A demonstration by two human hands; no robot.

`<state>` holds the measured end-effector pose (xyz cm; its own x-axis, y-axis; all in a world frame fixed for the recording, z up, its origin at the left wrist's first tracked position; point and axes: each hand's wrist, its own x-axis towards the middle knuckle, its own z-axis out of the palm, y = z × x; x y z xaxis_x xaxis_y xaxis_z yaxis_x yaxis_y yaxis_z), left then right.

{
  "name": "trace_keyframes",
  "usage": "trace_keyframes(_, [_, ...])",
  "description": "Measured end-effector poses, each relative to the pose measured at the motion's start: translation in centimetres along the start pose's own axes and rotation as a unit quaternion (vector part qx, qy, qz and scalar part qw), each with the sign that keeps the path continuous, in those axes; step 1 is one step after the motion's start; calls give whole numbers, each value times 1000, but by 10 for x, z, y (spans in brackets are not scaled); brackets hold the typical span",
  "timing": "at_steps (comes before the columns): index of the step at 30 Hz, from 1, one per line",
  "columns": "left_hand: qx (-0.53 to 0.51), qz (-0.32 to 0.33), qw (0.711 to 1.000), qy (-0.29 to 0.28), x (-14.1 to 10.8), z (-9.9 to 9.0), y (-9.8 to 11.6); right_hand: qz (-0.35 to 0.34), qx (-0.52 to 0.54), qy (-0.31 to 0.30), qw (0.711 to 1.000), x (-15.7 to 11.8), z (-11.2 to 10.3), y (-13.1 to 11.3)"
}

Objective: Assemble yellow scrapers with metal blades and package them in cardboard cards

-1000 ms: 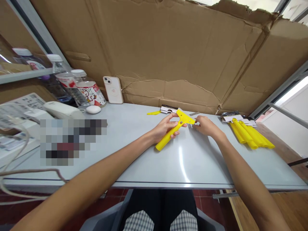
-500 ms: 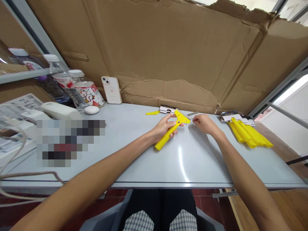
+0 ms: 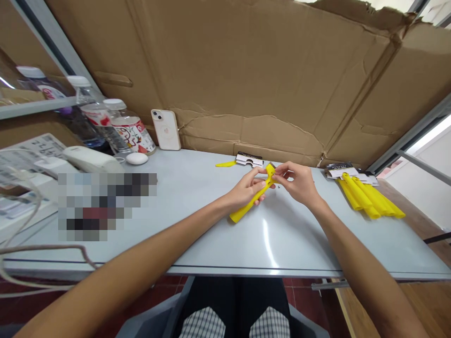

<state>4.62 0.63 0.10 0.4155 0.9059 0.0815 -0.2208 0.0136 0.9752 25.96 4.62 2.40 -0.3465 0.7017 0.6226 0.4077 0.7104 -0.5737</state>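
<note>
My left hand (image 3: 246, 190) is closed round the handle of a yellow scraper (image 3: 247, 205), which slants up and away to the right. At its far end, the scraper's head shows a dark strip along the edge. The fingertips of my right hand (image 3: 298, 183) are pinched together against that head; whatever small thing they hold is hidden. A tiny dark piece, perhaps a screw (image 3: 278, 187), lies on the table just below the head. Behind my left hand are a black-and-white card (image 3: 249, 159) and a flat yellow piece (image 3: 225, 164).
Several yellow handles (image 3: 369, 197) with cards lie at the right. A phone (image 3: 166, 130) leans on the cardboard wall (image 3: 239, 70). Bottles (image 3: 132, 134), a white oval object (image 3: 137, 158) and cables (image 3: 42, 248) occupy the left, beside a blurred-out patch. The table's front edge (image 3: 253, 271) runs before my lap.
My right hand has moved left from the table to the scraper's head and now touches it. My left hand has turned the scraper, so its head appears narrower. The view has shifted slightly.
</note>
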Motion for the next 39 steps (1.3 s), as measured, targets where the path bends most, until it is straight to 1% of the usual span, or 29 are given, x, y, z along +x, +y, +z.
trace_keyframes(5, [30,13,999,-12,-1,-1,-1,-5,11,-5,1000,0,0,-2])
trace_keyframes(11, [48,30,998,-25,-1,-1,-1,24,15,-13,1000,1,-2,-4])
trace_keyframes(19, [56,36,998,-19,0,-1,-4,25,-12,-43,999,1,-7,-8])
trace_keyframes(23, [98,42,994,-21,-1,-2,-3,42,-9,-50,998,2,-11,-9])
trace_keyframes(26, [99,31,994,-28,-3,-3,2,64,3,-43,997,3,-12,-6])
trace_keyframes(29, [49,3,998,-42,-4,-3,4,90,14,-34,995,4,-9,-1])
trace_keyframes(32, [-49,-54,997,-36,-3,0,-2,116,15,-16,993,3,-1,8])
trace_keyframes(35, [-133,-103,986,-6,2,4,-11,125,5,-25,992,3,4,19])
trace_keyframes(37, [-173,-112,978,29,4,7,-16,126,-9,-31,992,5,3,24])
trace_keyframes(39, [-208,-115,969,69,7,9,-17,124,-36,-13,992,8,-4,28])
